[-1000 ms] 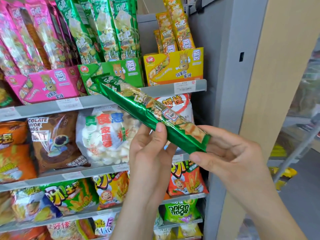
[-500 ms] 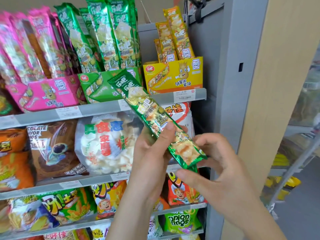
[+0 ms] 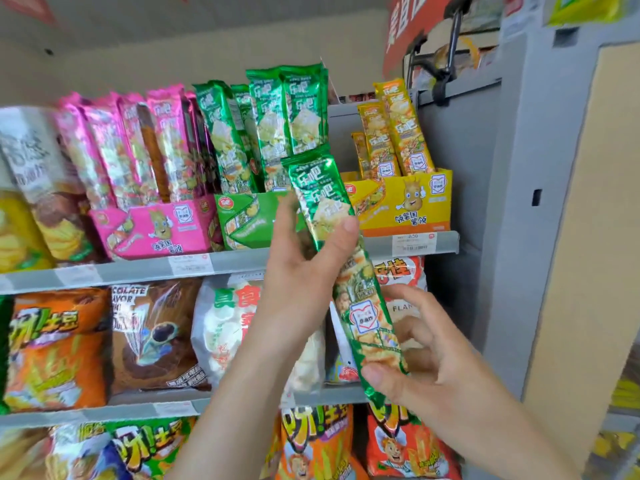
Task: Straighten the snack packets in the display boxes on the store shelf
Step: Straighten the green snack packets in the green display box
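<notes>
- Left grip (image 3: 301,271): thumb on front, fingers behind, pinching green packet (image 3: 363,306) above its middle.
- Right grip (image 3: 426,362): thumb and curled fingers pinch the packet's bottom end.
- Packet held clear of the shelf (image 3: 138,271), near upright, top tilted left.
- Its top end sits in front of the green display box (image 3: 242,220), just beside the yellow display box (image 3: 415,202).

- Grey shelf rail (image 3: 131,271) with price tags runs left and right past the fingers (image 3: 285,226).
- Grey metal end panel (image 3: 502,202) stands right of them.
- Beige board (image 3: 588,237) stands farther right.
- Pale wall (image 3: 173,46) and red sign (image 3: 408,26) are above.
</notes>
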Tool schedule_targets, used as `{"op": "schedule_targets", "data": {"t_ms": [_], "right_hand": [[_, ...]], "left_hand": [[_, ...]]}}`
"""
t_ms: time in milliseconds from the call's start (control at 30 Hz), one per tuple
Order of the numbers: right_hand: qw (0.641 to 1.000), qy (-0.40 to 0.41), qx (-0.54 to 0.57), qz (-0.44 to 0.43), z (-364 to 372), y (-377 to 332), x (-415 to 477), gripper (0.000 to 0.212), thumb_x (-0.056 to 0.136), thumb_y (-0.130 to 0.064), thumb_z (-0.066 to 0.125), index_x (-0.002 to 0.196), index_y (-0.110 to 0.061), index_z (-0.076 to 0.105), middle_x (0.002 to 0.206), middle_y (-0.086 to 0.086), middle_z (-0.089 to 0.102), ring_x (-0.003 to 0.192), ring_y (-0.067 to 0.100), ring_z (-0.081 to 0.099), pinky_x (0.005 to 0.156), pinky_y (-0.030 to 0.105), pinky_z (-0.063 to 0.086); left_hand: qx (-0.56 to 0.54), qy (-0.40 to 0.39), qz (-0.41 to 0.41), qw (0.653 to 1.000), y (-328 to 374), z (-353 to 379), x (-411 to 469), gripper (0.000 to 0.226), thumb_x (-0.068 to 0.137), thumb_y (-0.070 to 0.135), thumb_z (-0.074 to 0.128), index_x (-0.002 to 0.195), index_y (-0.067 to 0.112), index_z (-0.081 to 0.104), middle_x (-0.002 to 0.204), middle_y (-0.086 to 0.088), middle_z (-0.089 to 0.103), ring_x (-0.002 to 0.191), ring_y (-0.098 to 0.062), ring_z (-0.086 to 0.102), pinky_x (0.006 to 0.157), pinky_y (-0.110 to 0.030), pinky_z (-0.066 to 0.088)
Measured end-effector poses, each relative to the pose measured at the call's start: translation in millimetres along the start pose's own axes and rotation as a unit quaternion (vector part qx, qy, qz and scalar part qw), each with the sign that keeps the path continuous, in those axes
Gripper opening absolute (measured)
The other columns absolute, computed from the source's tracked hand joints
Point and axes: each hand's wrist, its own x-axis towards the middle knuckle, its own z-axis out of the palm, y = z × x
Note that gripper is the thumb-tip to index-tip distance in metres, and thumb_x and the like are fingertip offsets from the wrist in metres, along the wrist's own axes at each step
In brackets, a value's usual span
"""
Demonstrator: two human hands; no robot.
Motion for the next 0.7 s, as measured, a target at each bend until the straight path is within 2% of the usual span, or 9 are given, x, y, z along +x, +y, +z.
{"op": "schedule_targets", "data": {"t_ms": [33,67,167,233,300,367,467,567,700], "right_hand": [[1.0,-0.019,-0.009,-0.015,-3,-5,7,0.071,0.063,-0.057,0.075,0.123,-0.067,0.038,0.103,-0.016,0.068,0.09,0.009,0.069,0.076,0.024,0.055],[0.999,-0.022,-0.007,-0.037,-6,-11,16,0.07,0.064,-0.057,0.075,0.123,-0.068,0.039,0.107,-0.016,0.068,0.094,0.008,0.068,0.077,0.021,0.054],[0.992,0.041,0.039,-0.114,-18,-38,50,0.069,0.065,-0.059,0.075,0.129,-0.051,0.049,0.112,-0.01,0.069,0.102,0.009,0.067,0.077,0.019,0.054],[0.982,0.078,0.046,-0.167,-21,-62,77,0.075,0.066,-0.059,0.076,0.134,-0.046,0.046,0.113,-0.008,0.069,0.102,0.011,0.067,0.077,0.019,0.054],[0.974,0.074,0.035,-0.213,-19,-88,102,0.071,0.075,-0.042,0.076,0.137,-0.043,0.041,0.112,-0.006,0.071,0.102,0.012,0.067,0.079,0.02,0.054],[0.964,0.073,-0.009,-0.254,-17,-112,124,0.062,0.079,-0.026,0.072,0.132,-0.043,0.045,0.107,-0.005,0.073,0.097,0.01,0.069,0.08,0.018,0.052],[0.954,0.075,-0.036,-0.287,-18,-138,149,0.046,0.081,-0.019,0.07,0.123,-0.031,0.057,0.105,0.001,0.071,0.088,0.013,0.067,0.078,0.023,0.055],[0.946,0.091,-0.049,-0.309,-22,-160,169,0.028,0.081,-0.025,0.072,0.107,-0.028,0.063,0.101,0.004,0.072,0.087,0.012,0.065,0.083,0.034,0.054],[0.923,0.15,-0.069,-0.347,-30,-194,197,0.017,0.08,-0.02,0.068,0.093,-0.028,0.061,0.084,-0.005,0.068,0.074,0.006,0.058,0.07,0.025,0.049]], "left_hand": [[0.016,-0.013,0.004,1.0,1,-5,5,0.059,0.082,0.038,0.074,0.126,0.037,0.035,0.095,0.036,0.067,0.09,0.015,0.063,0.072,-0.007,0.05],[0.033,-0.029,0.007,0.999,2,-9,10,0.063,0.078,0.04,0.077,0.125,0.044,0.035,0.098,0.025,0.071,0.089,0.007,0.067,0.072,-0.012,0.053],[0.099,-0.081,0.015,0.992,10,-24,27,0.065,0.069,0.049,0.078,0.122,0.051,0.04,0.113,0.0,0.07,0.103,-0.013,0.067,0.088,-0.037,0.054],[0.103,-0.129,0.024,0.986,16,-32,39,0.06,0.071,0.045,0.078,0.12,0.042,0.043,0.098,0.007,0.073,0.083,-0.005,0.067,0.074,-0.025,0.054],[0.121,-0.175,0.051,0.976,26,-38,50,0.047,0.077,0.04,0.077,0.107,0.045,0.042,0.067,0.019,0.065,0.051,0.004,0.05,0.048,-0.008,0.04],[0.185,-0.187,0.088,0.961,40,-44,64,0.04,0.076,0.053,0.074,0.096,0.052,0.04,0.055,0.02,0.049,0.047,-0.001,0.036,0.041,-0.01,0.029],[0.28,-0.206,0.157,0.924,67,-58,93,0.048,0.069,0.07,0.066,0.092,0.033,0.045,0.052,0.011,0.04,0.047,-0.005,0.032,0.042,-0.019,0.025],[0.34,-0.231,0.209,0.887,103,-73,130,0.045,0.072,0.061,0.068,0.095,0.023,0.066,0.065,0.005,0.064,0.055,-0.005,0.052,0.053,-0.028,0.044],[0.426,-0.21,0.246,0.845,139,-95,187,0.057,0.064,0.071,0.073,0.098,0.026,0.076,0.084,0.007,0.073,0.072,0.001,0.065,0.07,-0.019,0.05]]}}
